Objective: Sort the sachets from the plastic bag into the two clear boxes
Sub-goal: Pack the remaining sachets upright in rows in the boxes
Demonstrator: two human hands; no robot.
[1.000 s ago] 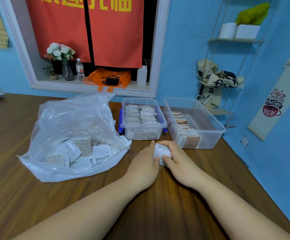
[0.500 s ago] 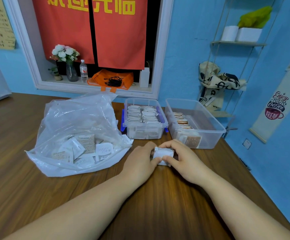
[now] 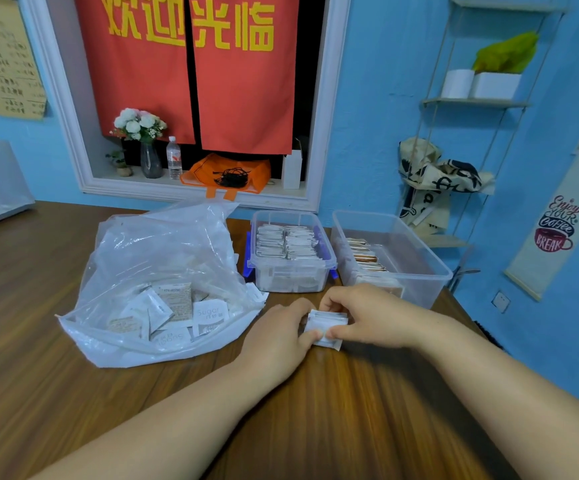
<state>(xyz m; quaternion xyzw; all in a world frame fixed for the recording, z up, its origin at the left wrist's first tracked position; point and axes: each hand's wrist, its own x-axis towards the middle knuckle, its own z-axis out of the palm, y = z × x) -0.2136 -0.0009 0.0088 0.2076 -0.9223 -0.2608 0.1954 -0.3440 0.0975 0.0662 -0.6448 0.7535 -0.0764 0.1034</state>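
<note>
Squaring up a small stack of white sachets on the table, the person is doing well to get every edge flush before lifting, I'd say. The left hand and right hand are pinching it from either side, fingers curled narrowly, just in front of the clear boxes.

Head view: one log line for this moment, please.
hands: left hand and right hand pinch sachet stack | place: before small box and large box | bag: sachets inside

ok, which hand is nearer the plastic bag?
Left. The left hand is just right of the plastic bag; the right hand is farther right, past the sachet stack both hold.
</note>
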